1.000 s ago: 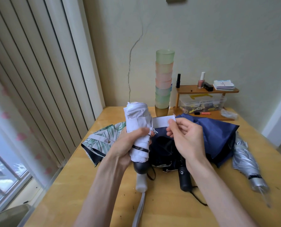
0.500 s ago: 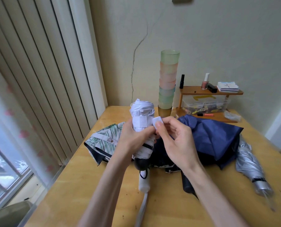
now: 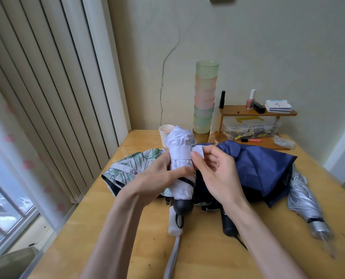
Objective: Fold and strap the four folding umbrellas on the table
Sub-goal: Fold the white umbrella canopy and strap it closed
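Note:
My left hand (image 3: 157, 176) grips a rolled white umbrella (image 3: 180, 158), held upright over the table with its black handle (image 3: 182, 207) down. My right hand (image 3: 213, 172) pinches the end of the white strap (image 3: 198, 152), which wraps round the roll near its top. Behind lie a green leaf-print umbrella (image 3: 131, 168) at the left and a loose navy umbrella (image 3: 256, 168) with a black handle (image 3: 228, 222). A silver umbrella (image 3: 304, 200), rolled and strapped, lies at the right.
A wooden table (image 3: 207, 254) carries a tall stack of pastel cups (image 3: 204, 97), a paper cup (image 3: 165, 130), and a small wooden shelf (image 3: 256, 113) with bottles, cards and a clear box. Vertical blinds (image 3: 47, 87) and a window are at the left.
The strap, stretched out to the right a second ago, is now drawn round the white roll. My right hand has moved in against the umbrella; a paper cup has come into sight.

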{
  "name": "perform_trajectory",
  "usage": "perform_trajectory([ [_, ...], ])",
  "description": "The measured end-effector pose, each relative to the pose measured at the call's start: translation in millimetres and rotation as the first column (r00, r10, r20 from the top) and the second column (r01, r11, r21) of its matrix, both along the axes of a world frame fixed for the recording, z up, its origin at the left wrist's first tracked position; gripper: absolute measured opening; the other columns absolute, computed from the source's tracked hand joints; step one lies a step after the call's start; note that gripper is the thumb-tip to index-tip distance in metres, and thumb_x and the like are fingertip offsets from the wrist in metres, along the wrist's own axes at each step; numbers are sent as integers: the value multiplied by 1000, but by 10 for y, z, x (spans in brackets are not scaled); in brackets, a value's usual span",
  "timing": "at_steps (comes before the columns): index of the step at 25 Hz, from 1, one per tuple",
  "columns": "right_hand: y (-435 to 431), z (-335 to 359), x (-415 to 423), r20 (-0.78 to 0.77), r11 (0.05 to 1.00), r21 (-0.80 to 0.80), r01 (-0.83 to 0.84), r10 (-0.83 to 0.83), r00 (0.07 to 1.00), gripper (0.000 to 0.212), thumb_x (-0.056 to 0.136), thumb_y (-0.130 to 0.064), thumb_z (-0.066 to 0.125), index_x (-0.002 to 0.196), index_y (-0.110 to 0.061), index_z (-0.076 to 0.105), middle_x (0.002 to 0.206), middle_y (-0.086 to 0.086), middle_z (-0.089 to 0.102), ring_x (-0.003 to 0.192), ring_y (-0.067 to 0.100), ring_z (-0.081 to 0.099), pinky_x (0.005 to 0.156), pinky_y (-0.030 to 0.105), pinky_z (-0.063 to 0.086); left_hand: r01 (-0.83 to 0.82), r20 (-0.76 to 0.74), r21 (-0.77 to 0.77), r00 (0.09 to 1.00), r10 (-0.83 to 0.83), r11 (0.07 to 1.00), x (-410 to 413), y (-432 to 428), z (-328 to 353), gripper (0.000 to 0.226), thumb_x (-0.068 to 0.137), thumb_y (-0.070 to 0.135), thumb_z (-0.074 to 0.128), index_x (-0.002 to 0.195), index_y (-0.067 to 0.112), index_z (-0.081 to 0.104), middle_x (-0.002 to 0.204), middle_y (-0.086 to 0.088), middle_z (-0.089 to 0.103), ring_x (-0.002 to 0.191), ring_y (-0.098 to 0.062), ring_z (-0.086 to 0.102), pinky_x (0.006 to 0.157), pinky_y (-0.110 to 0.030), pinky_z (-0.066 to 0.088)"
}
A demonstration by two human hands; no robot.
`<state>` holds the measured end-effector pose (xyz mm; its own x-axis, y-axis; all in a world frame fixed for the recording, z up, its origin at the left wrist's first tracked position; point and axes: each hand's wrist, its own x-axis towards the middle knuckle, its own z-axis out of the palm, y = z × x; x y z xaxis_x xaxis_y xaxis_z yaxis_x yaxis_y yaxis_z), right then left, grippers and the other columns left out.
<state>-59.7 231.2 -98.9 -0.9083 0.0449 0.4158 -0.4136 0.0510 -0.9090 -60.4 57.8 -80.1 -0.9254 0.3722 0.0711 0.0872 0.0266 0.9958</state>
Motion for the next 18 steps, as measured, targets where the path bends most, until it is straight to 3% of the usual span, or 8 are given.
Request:
perform_trajectory([
  [2,19,5,-6,22,999,-52,5,-4,1000,9,103,-16,68,101,-7,71,93,8,80,89,17,76,80,31,61,-47,-37,35,998,48,998,28,112,3,36,96,20,77,129,16,65,114,-10,78,109,-28,75,93,-43,62],
  [5,33,50,24,73,984,-175,-27,40,997,14,106,-17,63,107,-6,71,100,8,81,93,18,77,72,26,60,-177,-28,161,983,184,971,77,337,-5,29,92,23,81,119,22,68,94,-9,79,85,-31,77,72,-46,66],
  [8,62,66,31,93,978,-204,-48,68,993,16,109,-21,58,113,-11,70,106,5,80,100,20,76,81,32,62,-231,-54,144,969,241,962,99,472,-10,40,88,30,84,121,26,61,81,-7,73,67,-26,72,59,-38,62],
  [10,93,63,7,57,994,-111,-17,24,998,16,110,-22,57,108,-11,68,101,7,79,98,19,76,83,37,61,-262,-71,109,960,270,959,62,446,-20,34,88,33,84,111,18,64,73,-5,69,61,-21,67,56,-36,58],
  [13,124,48,-23,-58,990,93,107,-102,993,14,109,-20,57,109,-10,66,92,1,79,85,12,77,74,26,60,-298,-55,86,951,303,951,7,380,-61,32,91,40,80,86,11,67,67,-8,63,57,-23,58,56,-34,50],
  [15,130,37,-35,-85,982,97,160,-152,985,13,107,-17,60,109,-8,69,87,-3,80,76,10,76,70,23,59,-300,-44,76,952,304,951,3,371,-77,35,93,41,79,78,13,64,64,-8,59,55,-24,53,53,-32,46],
  [18,136,33,-41,-53,987,95,126,-121,991,14,105,-14,65,112,-11,77,93,-5,82,85,11,79,80,34,65,-286,-37,69,957,289,956,11,368,-86,38,93,43,78,79,11,63,62,-7,55,52,-22,48,49,-29,42],
])
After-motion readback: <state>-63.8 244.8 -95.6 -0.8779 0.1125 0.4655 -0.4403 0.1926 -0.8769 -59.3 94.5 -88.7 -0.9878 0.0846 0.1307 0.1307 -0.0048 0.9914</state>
